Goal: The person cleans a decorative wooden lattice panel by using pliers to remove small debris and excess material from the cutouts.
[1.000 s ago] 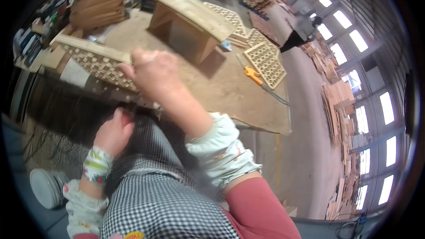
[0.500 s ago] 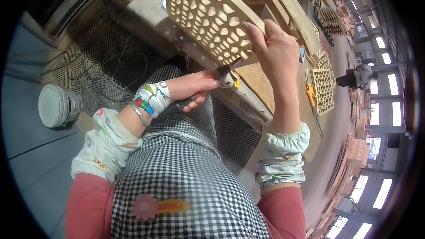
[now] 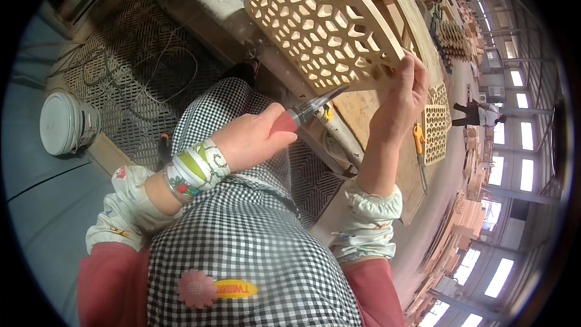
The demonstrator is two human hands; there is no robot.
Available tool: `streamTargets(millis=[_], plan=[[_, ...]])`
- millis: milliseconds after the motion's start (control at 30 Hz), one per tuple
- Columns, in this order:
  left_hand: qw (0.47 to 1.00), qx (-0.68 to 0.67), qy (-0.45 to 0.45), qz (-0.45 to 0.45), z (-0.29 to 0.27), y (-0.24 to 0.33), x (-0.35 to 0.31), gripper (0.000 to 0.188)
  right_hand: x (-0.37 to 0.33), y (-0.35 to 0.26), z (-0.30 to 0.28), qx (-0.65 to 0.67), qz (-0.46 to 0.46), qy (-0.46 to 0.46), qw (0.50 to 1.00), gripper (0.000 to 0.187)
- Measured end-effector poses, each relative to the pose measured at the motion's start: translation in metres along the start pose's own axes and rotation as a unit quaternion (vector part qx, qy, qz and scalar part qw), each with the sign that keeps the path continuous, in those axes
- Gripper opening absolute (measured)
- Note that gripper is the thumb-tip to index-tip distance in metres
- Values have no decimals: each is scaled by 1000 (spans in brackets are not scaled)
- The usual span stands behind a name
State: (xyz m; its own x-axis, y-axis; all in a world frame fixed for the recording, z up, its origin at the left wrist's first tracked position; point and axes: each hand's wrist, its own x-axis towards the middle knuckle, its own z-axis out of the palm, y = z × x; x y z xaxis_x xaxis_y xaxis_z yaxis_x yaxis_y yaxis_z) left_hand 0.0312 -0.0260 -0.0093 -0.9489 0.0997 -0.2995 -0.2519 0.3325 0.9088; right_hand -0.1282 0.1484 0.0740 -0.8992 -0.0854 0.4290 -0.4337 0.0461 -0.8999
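My left hand (image 3: pixel 248 139) is wrapped round a dark hand tool (image 3: pixel 310 109) with a slim pointed tip. Behind the wrist, part of its body is hidden. The tip points up and right, close to the lower right corner of a wooden lattice panel (image 3: pixel 376 24); whether it touches the wood I cannot tell. Many angular holes pierce the panel, which stands tilted at the workbench. Gripping its right-hand edge near that corner is my right hand (image 3: pixel 399 100), thumb and fingers closed on the wood.
On the workbench (image 3: pixel 357 112) lie a tool with a yellow-orange handle (image 3: pixel 419 138) and another lattice panel (image 3: pixel 436 130). A lidded white bucket (image 3: pixel 60 124) stands at left by loose cables on the patterned mat (image 3: pixel 130 63). Far right, a person (image 3: pixel 478 114) stands near stacked timber (image 3: pixel 457 218).
The panel and my right hand have shifted right and a little down. My left hand has turned and lowered, with the tool's tip still near the panel's lower part.
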Motion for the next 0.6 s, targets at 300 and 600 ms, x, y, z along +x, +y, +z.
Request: streamTargets(millis=[300,600], plan=[[999,-16,-12,47,5,16,21,37,-30,-1,19,-75,-118,24,990,13],[908,396,127,60,6,52,21,44,-27,15,16,-28,-96,41,994,18]])
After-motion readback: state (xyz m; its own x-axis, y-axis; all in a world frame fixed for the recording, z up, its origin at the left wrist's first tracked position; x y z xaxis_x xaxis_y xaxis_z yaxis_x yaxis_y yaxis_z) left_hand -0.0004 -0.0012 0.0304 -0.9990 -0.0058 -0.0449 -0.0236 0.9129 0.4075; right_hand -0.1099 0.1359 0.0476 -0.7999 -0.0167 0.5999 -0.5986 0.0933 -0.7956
